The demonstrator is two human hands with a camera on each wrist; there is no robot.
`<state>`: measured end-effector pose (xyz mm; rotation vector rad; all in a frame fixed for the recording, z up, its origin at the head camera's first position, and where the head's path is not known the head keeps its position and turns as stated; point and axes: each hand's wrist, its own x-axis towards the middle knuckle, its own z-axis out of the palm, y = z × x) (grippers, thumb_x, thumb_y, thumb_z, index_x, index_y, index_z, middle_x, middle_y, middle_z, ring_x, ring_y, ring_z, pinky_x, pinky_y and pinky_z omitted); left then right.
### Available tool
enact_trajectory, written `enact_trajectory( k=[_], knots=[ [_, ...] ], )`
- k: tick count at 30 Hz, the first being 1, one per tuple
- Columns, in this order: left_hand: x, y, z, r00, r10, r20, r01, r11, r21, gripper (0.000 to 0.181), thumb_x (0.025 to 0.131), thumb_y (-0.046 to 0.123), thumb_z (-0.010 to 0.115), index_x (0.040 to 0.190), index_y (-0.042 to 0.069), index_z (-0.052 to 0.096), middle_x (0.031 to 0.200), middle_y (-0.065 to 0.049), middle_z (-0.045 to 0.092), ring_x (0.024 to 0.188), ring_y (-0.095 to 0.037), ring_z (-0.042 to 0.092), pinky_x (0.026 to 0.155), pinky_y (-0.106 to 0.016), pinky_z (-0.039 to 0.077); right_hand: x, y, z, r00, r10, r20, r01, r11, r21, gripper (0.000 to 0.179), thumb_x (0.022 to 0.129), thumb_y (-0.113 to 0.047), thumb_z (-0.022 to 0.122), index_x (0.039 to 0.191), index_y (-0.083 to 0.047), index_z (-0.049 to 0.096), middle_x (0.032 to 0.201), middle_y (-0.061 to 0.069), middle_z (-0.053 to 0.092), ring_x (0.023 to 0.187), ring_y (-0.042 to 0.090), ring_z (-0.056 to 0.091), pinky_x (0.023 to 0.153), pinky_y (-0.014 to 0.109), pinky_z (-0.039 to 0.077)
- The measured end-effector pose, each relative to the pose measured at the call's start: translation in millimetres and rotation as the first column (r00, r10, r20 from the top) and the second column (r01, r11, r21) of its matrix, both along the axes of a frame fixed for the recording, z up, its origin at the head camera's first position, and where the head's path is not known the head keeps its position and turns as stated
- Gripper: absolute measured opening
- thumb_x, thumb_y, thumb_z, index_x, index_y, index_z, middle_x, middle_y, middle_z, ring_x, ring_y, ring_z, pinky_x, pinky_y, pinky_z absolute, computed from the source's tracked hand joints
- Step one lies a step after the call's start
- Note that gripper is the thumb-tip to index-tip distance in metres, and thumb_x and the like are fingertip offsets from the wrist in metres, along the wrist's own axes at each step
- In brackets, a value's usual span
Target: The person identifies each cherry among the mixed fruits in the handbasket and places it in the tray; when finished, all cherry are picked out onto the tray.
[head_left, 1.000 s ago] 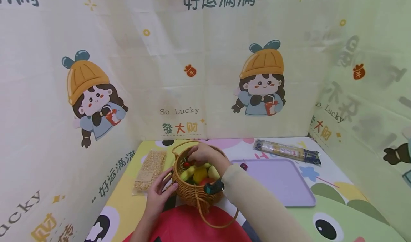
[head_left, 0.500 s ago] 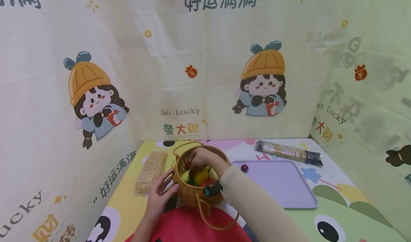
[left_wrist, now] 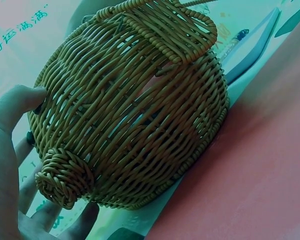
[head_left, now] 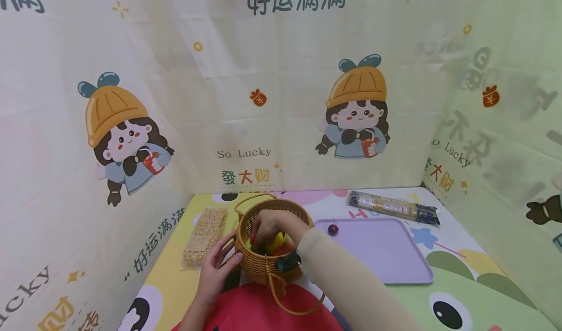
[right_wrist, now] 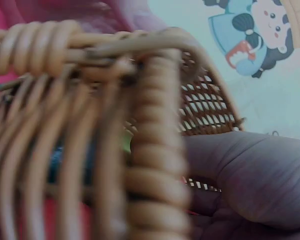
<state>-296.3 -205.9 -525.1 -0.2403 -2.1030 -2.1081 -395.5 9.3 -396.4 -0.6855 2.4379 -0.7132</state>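
Note:
A round wicker basket with rope-like handles stands in front of the person. My left hand rests on its left side, fingers spread; in the left wrist view its thumb and fingertips touch the weave. My right hand reaches down inside the basket, and its fingertips are hidden among the fruit. A yellow fruit and a reddish fruit lie there, with a bit of red by the fingers. In the right wrist view the basket rim blocks most of the hand, so any held thing is hidden.
Right of the basket lies a purple tray, with a dark red cherry at its upper left corner. A long packet of noodles lies behind the tray. A bag of corn kernels lies to the left. Printed curtains surround the table.
My right hand has sunk deeper into the basket, after hovering over the fruit with something dark below its fingers. The left hand stays against the basket's side.

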Motion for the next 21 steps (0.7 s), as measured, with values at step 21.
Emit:
enact_trajectory(
  k=[21],
  knots=[
    [-1.2, -0.1, -3.9, 1.000, 0.009, 0.012, -0.009, 1.000, -0.004, 0.061, 0.105, 0.012, 0.076, 0.163, 0.023, 0.058, 0.172, 0.000, 0.050, 0.144, 0.004, 0.057, 0.102, -0.026, 0.061, 5.7, 26, 14.2, 0.989, -0.048, 0.139, 0.077, 0.974, -0.212, 0.024, 0.099, -0.008, 0.079, 0.119, 0.005, 0.080, 0.106, 0.011, 0.081, 0.100, 0.028, 0.081, 0.107, 0.058, 0.062]
  ],
)
